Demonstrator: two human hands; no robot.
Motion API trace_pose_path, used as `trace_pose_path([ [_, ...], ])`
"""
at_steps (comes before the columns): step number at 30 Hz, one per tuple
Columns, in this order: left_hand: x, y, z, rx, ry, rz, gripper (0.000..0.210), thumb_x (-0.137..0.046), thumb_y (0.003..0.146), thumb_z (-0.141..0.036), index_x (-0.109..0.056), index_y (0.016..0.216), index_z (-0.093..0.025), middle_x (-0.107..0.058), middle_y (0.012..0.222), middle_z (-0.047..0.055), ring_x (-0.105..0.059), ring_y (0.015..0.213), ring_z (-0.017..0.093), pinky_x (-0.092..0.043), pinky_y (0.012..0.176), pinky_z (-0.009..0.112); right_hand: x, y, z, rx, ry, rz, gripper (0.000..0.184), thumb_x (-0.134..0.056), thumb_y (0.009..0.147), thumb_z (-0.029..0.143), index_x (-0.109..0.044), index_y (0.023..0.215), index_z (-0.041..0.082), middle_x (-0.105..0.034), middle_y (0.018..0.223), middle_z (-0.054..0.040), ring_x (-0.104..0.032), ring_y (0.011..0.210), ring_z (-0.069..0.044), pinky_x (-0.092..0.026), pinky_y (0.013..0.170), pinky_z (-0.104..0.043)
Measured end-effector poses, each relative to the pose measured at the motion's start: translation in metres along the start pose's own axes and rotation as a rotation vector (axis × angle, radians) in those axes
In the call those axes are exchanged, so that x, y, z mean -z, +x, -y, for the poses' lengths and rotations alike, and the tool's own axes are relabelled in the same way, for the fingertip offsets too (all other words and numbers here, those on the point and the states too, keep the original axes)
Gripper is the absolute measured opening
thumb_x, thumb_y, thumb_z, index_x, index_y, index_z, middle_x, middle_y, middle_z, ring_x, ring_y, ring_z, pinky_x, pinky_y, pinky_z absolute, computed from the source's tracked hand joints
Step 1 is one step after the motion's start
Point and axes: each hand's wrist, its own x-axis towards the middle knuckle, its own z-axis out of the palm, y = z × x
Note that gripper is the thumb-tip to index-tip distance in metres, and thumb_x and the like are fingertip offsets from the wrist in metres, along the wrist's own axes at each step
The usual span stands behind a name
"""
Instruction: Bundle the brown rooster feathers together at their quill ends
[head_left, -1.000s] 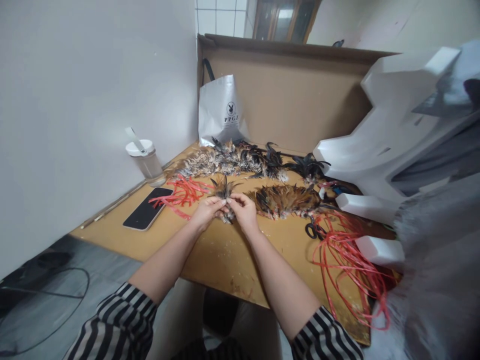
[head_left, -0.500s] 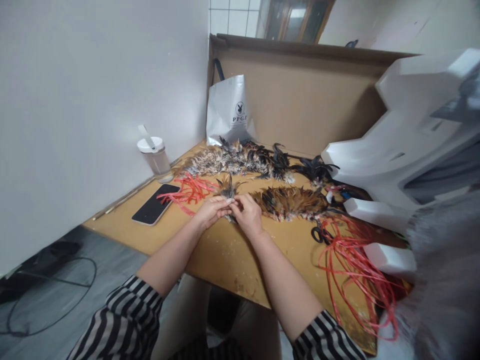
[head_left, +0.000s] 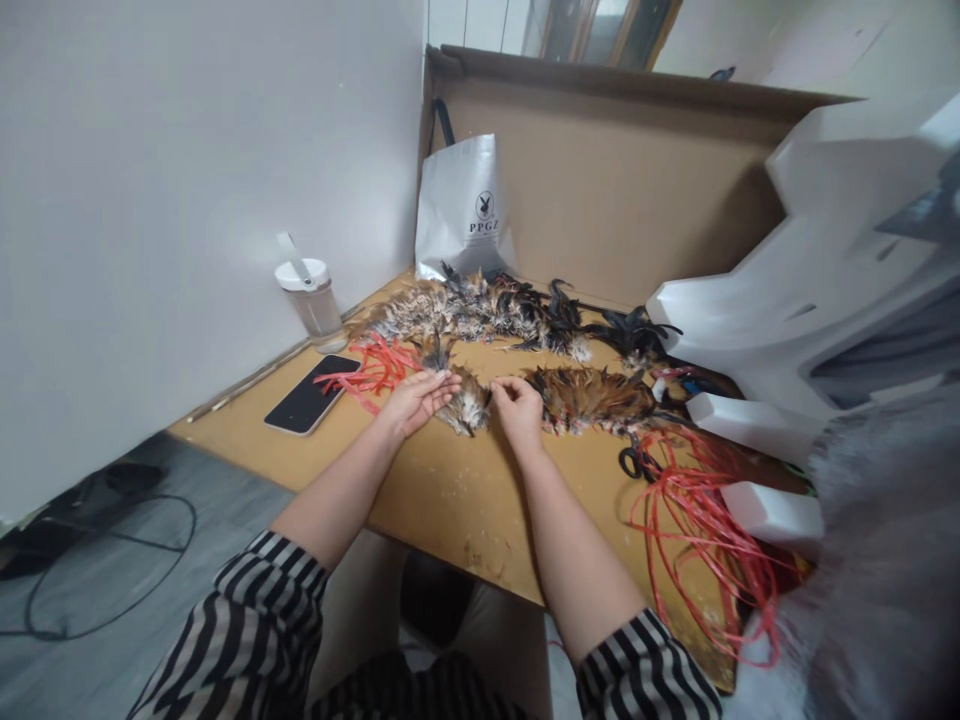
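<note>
Left hand: half open, fingers loosely curled, thumb near fingertips; seemingly holding the base of a dark feather tuft, contact partly hidden.
Right hand: nearly closed, thumb and fingertips drawn into a pinch; cannot tell about any fine feather between them.
Small feather clump: lying on the table between the 2 hands; touching left fingers or merely beside them, cannot tell.
Brown feather row: on the table, just right of the right hand.
Far feather pile: across the far side, in front of a silver bag.
Slip risk: possible loss of quills from the tuft; likely cause, slack left grip.
Mixing risk: clump possibly brushed into the brown row; cause, rightward sweep of the right wrist.
Snag risk: red strips at near right, close around black-handled scissors; possible drag from a sleeve catch.
Phone: at left, partly under more red strips; could shift with a pull on those.
Cup: upright, far left; if knocked, feathers probably wet and matted.
</note>
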Motion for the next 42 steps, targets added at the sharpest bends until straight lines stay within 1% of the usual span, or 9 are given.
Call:
trace_pose_path([
  [3, -0.001, 0.0, -0.001, -0.004, -0.04, -0.014, 0.01, -0.057, 0.075, -0.01, -0.063, 0.082, -0.007, -0.067, 0.084, 0.012, -0.064, 0.073, 0.013, -0.05, 0.06, 0.018, 0.0, 0.001, -0.006, -0.088, 0.016, 0.078, 0.024, -0.053, 0.069, 0.034, -0.065, 0.074, 0.014, -0.064, 0.067, -0.0038, -0.052, 0.058, -0.013, -0.041, 0.06, -0.025],
  [6, -0.003, -0.001, -0.002, 0.006, -0.049, -0.028, 0.009, -0.055, 0.076, -0.01, -0.062, 0.081, -0.007, -0.067, 0.083, 0.012, -0.064, 0.072, 0.013, -0.05, 0.06, 0.019, 0.0, 0.0, -0.005, -0.114, 0.006, 0.139, 0.024, -0.053, 0.068, 0.034, -0.066, 0.072, 0.014, -0.064, 0.065, -0.0035, -0.053, 0.056, -0.013, -0.041, 0.058, -0.024],
  [10, -0.002, -0.001, -0.005, -0.009, -0.075, -0.022, 0.009, -0.056, 0.076, -0.012, -0.061, 0.082, -0.008, -0.067, 0.084, 0.011, -0.064, 0.074, 0.013, -0.05, 0.061, 0.019, 0.003, 0.003, -0.007, -0.113, -0.022, 0.152, 0.024, -0.053, 0.066, 0.034, -0.066, 0.072, 0.014, -0.066, 0.067, -0.0042, -0.055, 0.059, -0.014, -0.041, 0.061, -0.025],
  [16, 0.01, 0.004, -0.01, -0.08, -0.129, -0.038, 0.009, -0.056, 0.076, -0.016, -0.06, 0.084, -0.012, -0.066, 0.085, 0.007, -0.062, 0.074, 0.01, -0.049, 0.062, 0.018, 0.003, 0.005, -0.008, -0.116, -0.065, 0.158, 0.022, -0.054, 0.066, 0.032, -0.067, 0.07, 0.015, -0.065, 0.066, -0.0039, -0.055, 0.059, -0.014, -0.04, 0.058, -0.024],
  [25, 0.01, 0.002, -0.012, -0.036, -0.188, 0.003, 0.008, -0.054, 0.077, -0.013, -0.06, 0.081, -0.013, -0.066, 0.08, 0.005, -0.061, 0.069, 0.008, -0.047, 0.059, 0.016, -0.004, 0.002, 0.002, -0.061, -0.145, 0.187, 0.021, -0.053, 0.066, 0.031, -0.066, 0.068, 0.015, -0.064, 0.063, -0.003, -0.054, 0.056, -0.013, -0.038, 0.054, -0.023],
  [33, 0.01, 0.001, -0.012, -0.013, -0.236, 0.068, 0.009, -0.054, 0.078, -0.014, -0.061, 0.082, -0.012, -0.066, 0.079, 0.005, -0.061, 0.069, 0.009, -0.047, 0.058, 0.016, -0.011, 0.012, 0.015, -0.052, -0.401, 0.338, 0.02, -0.053, 0.067, 0.03, -0.065, 0.062, 0.015, -0.062, 0.058, -0.0026, -0.053, 0.054, -0.013, -0.034, 0.052, -0.022],
  [38, 0.01, 0.002, -0.008, 0.021, -0.227, 0.087, 0.01, -0.054, 0.077, -0.013, -0.06, 0.084, -0.012, -0.066, 0.079, 0.006, -0.062, 0.069, 0.01, -0.047, 0.059, 0.018, -0.018, 0.003, 0.028, -0.147, -0.61, 0.357, 0.019, -0.057, 0.065, 0.036, -0.067, 0.069, 0.02, -0.065, 0.065, -0.0028, -0.057, 0.063, -0.014, -0.033, 0.054, -0.021],
  [40, 0.01, 0.002, -0.007, 0.034, -0.226, 0.1, 0.01, -0.054, 0.077, -0.012, -0.06, 0.084, -0.011, -0.066, 0.079, 0.006, -0.062, 0.071, 0.011, -0.048, 0.061, 0.019, -0.019, 0.001, 0.029, -0.178, -0.647, 0.366, 0.016, -0.056, 0.065, 0.033, -0.066, 0.068, 0.021, -0.065, 0.066, -0.0029, -0.057, 0.065, -0.014, -0.034, 0.055, -0.021],
  [42, 0.009, 0.001, -0.007, 0.044, -0.223, 0.106, 0.009, -0.053, 0.077, -0.012, -0.06, 0.084, -0.012, -0.066, 0.08, 0.006, -0.062, 0.072, 0.012, -0.049, 0.063, 0.021, -0.02, 0.002, 0.027, -0.172, -0.602, 0.351, 0.013, -0.054, 0.065, 0.027, -0.065, 0.065, 0.02, -0.065, 0.065, -0.0033, -0.057, 0.064, -0.014, -0.035, 0.056, -0.021],
])
